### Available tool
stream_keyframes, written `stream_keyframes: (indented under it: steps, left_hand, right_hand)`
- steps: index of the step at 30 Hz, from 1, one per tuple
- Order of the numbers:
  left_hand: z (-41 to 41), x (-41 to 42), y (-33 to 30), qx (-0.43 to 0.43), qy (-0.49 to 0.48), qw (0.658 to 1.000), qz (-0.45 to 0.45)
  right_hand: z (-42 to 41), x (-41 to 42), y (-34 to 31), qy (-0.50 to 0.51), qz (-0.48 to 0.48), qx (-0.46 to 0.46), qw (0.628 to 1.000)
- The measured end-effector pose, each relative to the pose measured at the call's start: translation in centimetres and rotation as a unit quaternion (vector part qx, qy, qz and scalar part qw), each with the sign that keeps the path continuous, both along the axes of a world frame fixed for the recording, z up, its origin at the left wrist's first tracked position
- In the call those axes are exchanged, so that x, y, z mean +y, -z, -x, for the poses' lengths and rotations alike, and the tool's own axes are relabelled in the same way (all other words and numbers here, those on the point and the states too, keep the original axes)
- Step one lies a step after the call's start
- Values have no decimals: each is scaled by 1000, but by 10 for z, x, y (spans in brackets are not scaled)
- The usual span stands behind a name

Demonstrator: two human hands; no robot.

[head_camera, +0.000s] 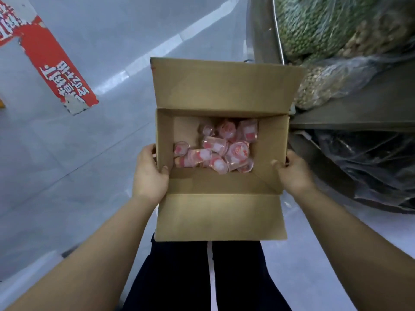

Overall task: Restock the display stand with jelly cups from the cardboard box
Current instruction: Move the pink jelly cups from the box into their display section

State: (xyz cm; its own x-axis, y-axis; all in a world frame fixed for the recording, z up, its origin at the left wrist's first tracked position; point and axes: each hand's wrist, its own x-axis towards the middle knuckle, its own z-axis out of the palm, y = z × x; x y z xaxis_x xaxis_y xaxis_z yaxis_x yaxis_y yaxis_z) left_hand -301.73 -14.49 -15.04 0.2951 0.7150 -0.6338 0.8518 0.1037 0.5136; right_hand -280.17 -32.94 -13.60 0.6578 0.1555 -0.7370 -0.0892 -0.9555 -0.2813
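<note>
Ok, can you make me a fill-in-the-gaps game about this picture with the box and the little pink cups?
1. The jelly cups lie inside a box made of ____.
2. The cardboard box is held by ____ hands, the left hand and the right hand, one on each side wall.
3. The flaps of the box are ____.
4. The floor sticker is mostly ____.

Missing words: cardboard; two; open; red

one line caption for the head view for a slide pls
Both hands, left and right, hold an open brown cardboard box of pink-lidded clear plastic jelly cups beside bagged goods.
</note>
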Motion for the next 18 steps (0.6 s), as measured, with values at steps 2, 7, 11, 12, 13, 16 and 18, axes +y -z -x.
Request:
stream_keyframes:
  steps: [2,7,11,12,13,16,18]
  left_hand:
    - [0,6,-12,-51,15,994,-94]
    - [-24,15,-37,-129,255,941,-182]
    - [-56,5,1,-30,344,936,-70]
    - [-61,2,16,13,347,937,-41]
    - [-64,-1,32,65,365,929,-22]
    - [-71,-3,81,189,458,869,12]
    - [-71,-4,107,217,497,840,29]
  right_hand:
    - [1,2,-7,21,-46,-65,997]
    - [7,33,-23,-172,-161,-148,961]
    - [17,57,18,-379,-44,-7,925]
    - [17,60,31,-428,0,-7,904]
    - [16,62,45,-463,34,-11,885]
    - [8,63,84,-494,67,6,867]
    - [2,60,102,-513,65,5,856]
